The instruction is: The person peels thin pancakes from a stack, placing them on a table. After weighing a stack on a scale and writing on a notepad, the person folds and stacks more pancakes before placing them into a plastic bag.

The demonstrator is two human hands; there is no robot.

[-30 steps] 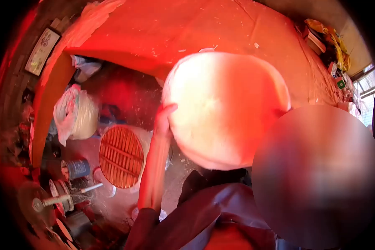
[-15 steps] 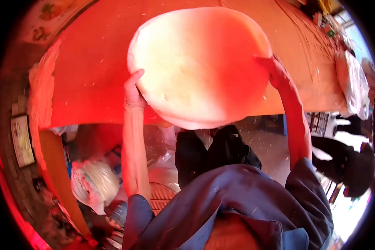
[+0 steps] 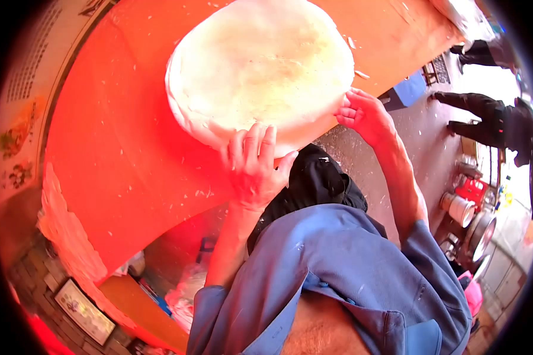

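One white disc [image 3: 260, 65] lowered onto table [image 3: 118, 148], left hand [image 3: 254, 168] flat on rim, right hand [image 3: 367, 115] open alongside

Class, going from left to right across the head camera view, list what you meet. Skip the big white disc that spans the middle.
framed picture → left hand → right hand → person in dark clothes
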